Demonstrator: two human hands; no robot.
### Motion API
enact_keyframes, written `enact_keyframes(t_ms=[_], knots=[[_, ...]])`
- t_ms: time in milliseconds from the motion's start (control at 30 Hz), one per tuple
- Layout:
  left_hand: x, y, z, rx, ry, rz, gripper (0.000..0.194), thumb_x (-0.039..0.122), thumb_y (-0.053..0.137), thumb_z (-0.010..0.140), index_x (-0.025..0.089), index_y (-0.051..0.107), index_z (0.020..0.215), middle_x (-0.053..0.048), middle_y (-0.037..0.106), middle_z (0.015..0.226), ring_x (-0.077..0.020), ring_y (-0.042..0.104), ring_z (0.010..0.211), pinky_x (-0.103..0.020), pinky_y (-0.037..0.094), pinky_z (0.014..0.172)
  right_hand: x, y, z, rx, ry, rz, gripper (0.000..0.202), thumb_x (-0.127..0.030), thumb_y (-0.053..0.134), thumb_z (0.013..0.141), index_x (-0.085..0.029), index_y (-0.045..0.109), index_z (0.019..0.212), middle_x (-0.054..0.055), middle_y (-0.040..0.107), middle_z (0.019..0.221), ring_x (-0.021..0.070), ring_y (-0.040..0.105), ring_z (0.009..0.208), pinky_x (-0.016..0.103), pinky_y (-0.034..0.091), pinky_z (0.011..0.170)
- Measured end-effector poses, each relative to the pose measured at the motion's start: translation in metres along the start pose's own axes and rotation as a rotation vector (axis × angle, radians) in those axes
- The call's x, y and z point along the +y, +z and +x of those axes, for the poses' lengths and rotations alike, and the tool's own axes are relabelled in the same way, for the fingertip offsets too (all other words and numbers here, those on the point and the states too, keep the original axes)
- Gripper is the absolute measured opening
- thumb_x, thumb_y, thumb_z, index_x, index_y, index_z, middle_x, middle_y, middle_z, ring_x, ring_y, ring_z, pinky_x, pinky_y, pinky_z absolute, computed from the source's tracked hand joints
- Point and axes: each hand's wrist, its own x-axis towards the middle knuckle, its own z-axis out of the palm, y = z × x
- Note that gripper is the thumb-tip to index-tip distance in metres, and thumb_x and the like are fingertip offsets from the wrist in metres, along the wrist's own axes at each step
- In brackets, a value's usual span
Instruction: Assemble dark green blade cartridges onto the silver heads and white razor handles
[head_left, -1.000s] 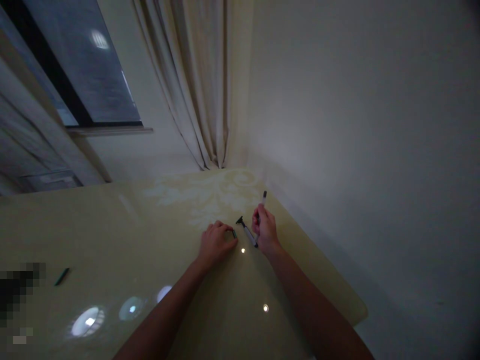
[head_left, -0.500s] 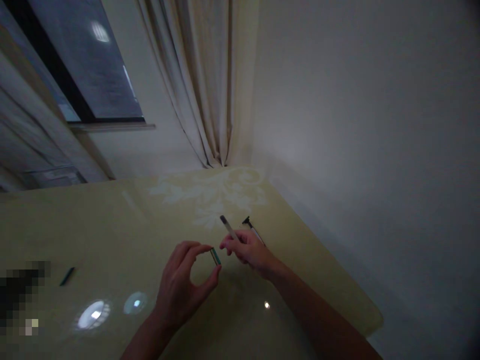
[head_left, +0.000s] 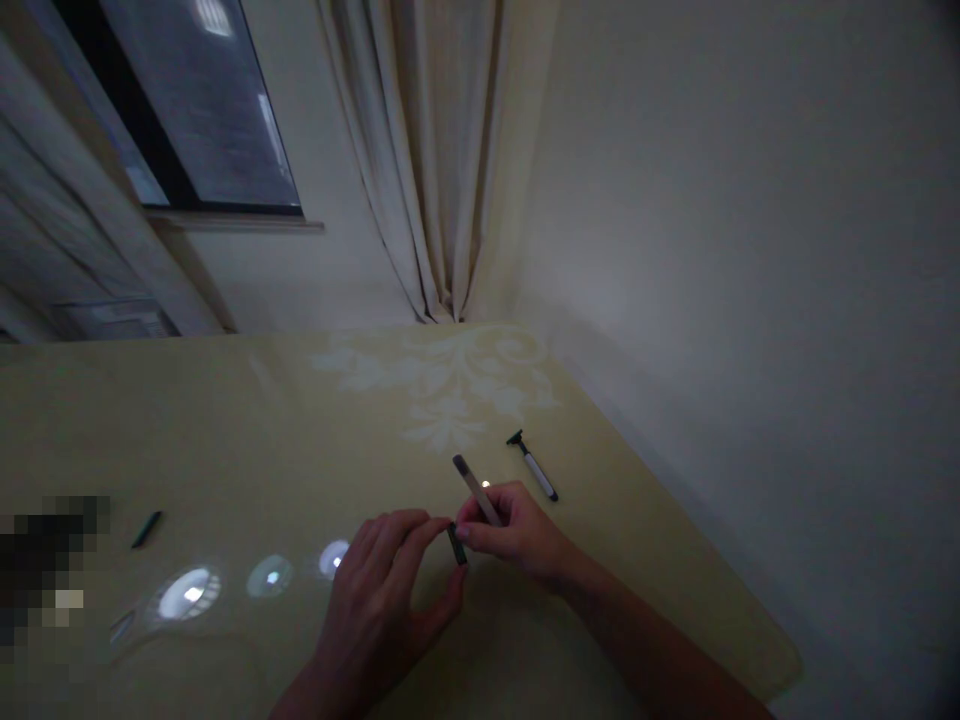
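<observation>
My left hand (head_left: pixel 382 585) pinches a small dark razor head (head_left: pixel 457 545) by its two ends, between thumb and fingers. In my right hand (head_left: pixel 514 535) is a razor handle (head_left: pixel 475 487), its dark end pointing up and away from me. The handle's lower end is hidden by my right fingers, which are at the razor head; I cannot tell whether the two parts are joined. Just beyond my right hand lies a whole razor (head_left: pixel 536 466) with a dark head and a pale grip. A narrow dark green piece (head_left: pixel 146 529) rests far to the left.
The glossy yellowish table (head_left: pixel 247 430) has a pale floral pattern and reflects lamps. A dark, pixelated object (head_left: pixel 45 560) is at the left edge. A wall (head_left: pixel 712 300) runs along the right, with a curtain (head_left: pixel 420 150) and window (head_left: pixel 217 110) behind.
My hands have come together, and my right fingers are now at the razor head in my left hand. The view has shifted slightly, and the whole razor on the table is now unobstructed.
</observation>
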Motion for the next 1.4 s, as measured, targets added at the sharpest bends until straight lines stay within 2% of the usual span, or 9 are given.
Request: enact_keyframes(t_ms=[100, 267, 467, 533, 633, 700, 833, 1033, 1400], knots=[[0.001, 0.000, -0.001, -0.015, -0.023, -0.032, 0.033, 0.024, 0.074, 0.090, 0.023, 0.067, 0.122, -0.011, 0.074, 0.108, -0.0291, 0.072, 0.096, -0.042, 0.062, 0.082, -0.001, 0.000, -0.001, 0.002, -0.006, 0.003, 0.034, -0.046, 0.092, 0.073, -0.017, 0.076, 0.077, -0.004, 0.057, 0.065, 0.0104, 0.044, 0.059, 0.026, 0.032, 0.057], [0.002, -0.001, -0.001, -0.084, -0.169, -0.252, 0.049, 0.026, 0.078, 0.090, 0.028, 0.063, 0.136, -0.009, 0.070, 0.118, -0.0261, 0.071, 0.099, -0.037, 0.065, 0.079, 0.006, 0.002, -0.001, -0.020, 0.078, 0.147, 0.038, -0.049, 0.092, 0.072, -0.018, 0.071, 0.077, -0.010, 0.045, 0.053, 0.0069, 0.029, 0.046, 0.024, 0.018, 0.045], [0.000, -0.004, 0.003, -0.086, -0.221, -0.422, 0.039, 0.024, 0.079, 0.092, 0.033, 0.069, 0.129, -0.003, 0.069, 0.104, -0.0191, 0.066, 0.082, -0.029, 0.061, 0.068, 0.010, 0.005, 0.000, -0.080, 0.092, 0.208, 0.042, -0.054, 0.092, 0.072, -0.019, 0.069, 0.079, -0.011, 0.043, 0.054, 0.0067, 0.027, 0.045, 0.024, 0.017, 0.045], [-0.003, -0.007, 0.004, -0.075, -0.240, -0.435, 0.038, 0.027, 0.080, 0.093, 0.032, 0.070, 0.128, -0.002, 0.068, 0.102, -0.0182, 0.065, 0.079, -0.029, 0.060, 0.067, 0.004, 0.004, -0.001, -0.075, -0.017, 0.059, 0.039, -0.057, 0.081, 0.085, -0.019, 0.074, 0.084, -0.007, 0.049, 0.058, 0.0094, 0.036, 0.050, 0.025, 0.026, 0.049], [-0.008, -0.012, 0.006, -0.050, -0.279, -0.425, 0.035, 0.032, 0.081, 0.093, 0.032, 0.071, 0.126, -0.001, 0.067, 0.097, -0.0173, 0.064, 0.076, -0.029, 0.058, 0.068, -0.010, -0.004, -0.006, 0.001, -0.343, -0.333, 0.043, -0.048, 0.050, 0.108, -0.018, 0.081, 0.101, 0.003, 0.066, 0.079, 0.0175, 0.060, 0.077, 0.030, 0.044, 0.072], [-0.012, -0.014, 0.009, -0.031, -0.297, -0.415, 0.033, 0.035, 0.082, 0.092, 0.031, 0.073, 0.123, 0.000, 0.066, 0.095, -0.0169, 0.064, 0.075, -0.029, 0.058, 0.069, -0.017, -0.010, -0.009, 0.052, -0.511, -0.602, 0.042, -0.039, 0.045, 0.111, -0.017, 0.079, 0.118, 0.008, 0.071, 0.093, 0.0212, 0.064, 0.088, 0.034, 0.046, 0.081], [-0.015, -0.015, 0.012, -0.004, -0.301, -0.404, 0.030, 0.036, 0.083, 0.091, 0.029, 0.074, 0.120, 0.001, 0.066, 0.091, -0.0154, 0.064, 0.072, -0.027, 0.057, 0.068, -0.018, -0.017, -0.011, 0.121, -0.652, -0.930, 0.043, -0.035, 0.047, 0.110, -0.012, 0.073, 0.136, 0.010, 0.070, 0.093, 0.0224, 0.063, 0.083, 0.034, 0.048, 0.077], [-0.012, -0.016, 0.013, -0.007, -0.300, -0.407, 0.032, 0.039, 0.083, 0.092, 0.029, 0.076, 0.121, 0.001, 0.066, 0.088, -0.0146, 0.065, 0.070, -0.025, 0.057, 0.065, -0.013, -0.018, -0.010, 0.078, -0.718, -1.011, 0.043, -0.035, 0.048, 0.111, -0.013, 0.070, 0.140, 0.010, 0.071, 0.095, 0.0216, 0.063, 0.083, 0.033, 0.047, 0.074], [-0.010, -0.019, 0.016, -0.022, -0.316, -0.417, 0.032, 0.036, 0.083, 0.091, 0.030, 0.077, 0.122, 0.002, 0.067, 0.089, -0.0134, 0.064, 0.071, -0.024, 0.057, 0.067, -0.014, -0.023, -0.010, 0.066, -0.784, -0.982, 0.038, -0.032, 0.051, 0.108, -0.013, 0.074, 0.132, 0.008, 0.071, 0.089, 0.0200, 0.063, 0.077, 0.032, 0.046, 0.069]])
